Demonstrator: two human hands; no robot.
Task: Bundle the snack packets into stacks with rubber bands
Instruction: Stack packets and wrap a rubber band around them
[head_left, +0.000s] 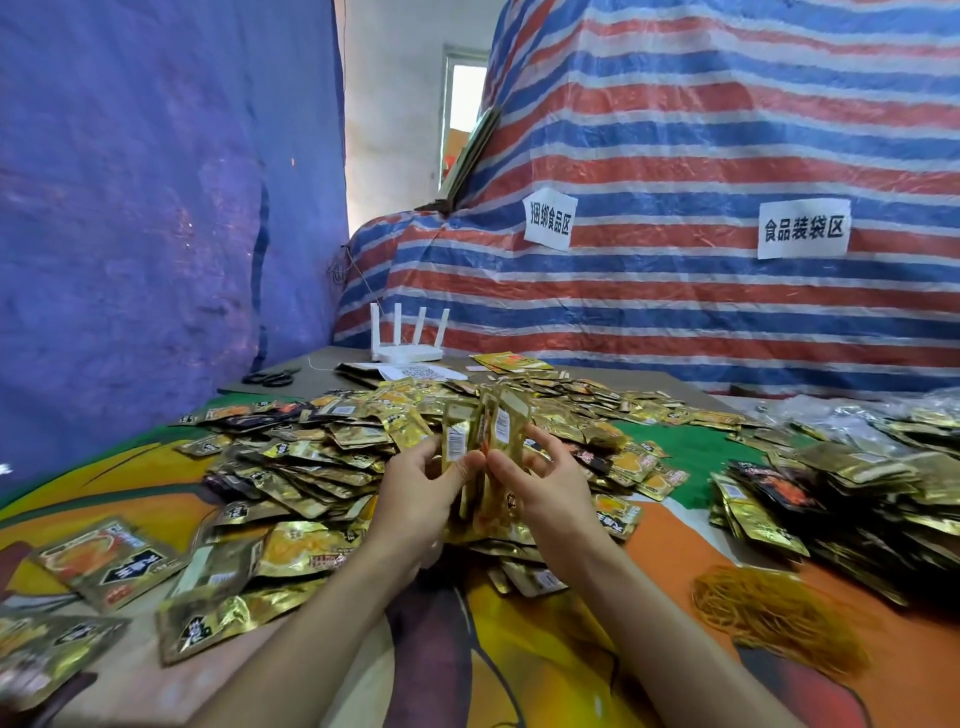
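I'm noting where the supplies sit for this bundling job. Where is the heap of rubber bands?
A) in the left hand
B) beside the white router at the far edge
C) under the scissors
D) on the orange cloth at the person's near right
D: the heap of rubber bands lies loose on the orange cloth at the near right, in neither hand.

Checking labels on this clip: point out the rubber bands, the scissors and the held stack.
rubber bands (774, 618): head view, middle of the pile.
scissors (275, 381): head view, handle end.
held stack (501, 426): head view, white label on a packet's back.
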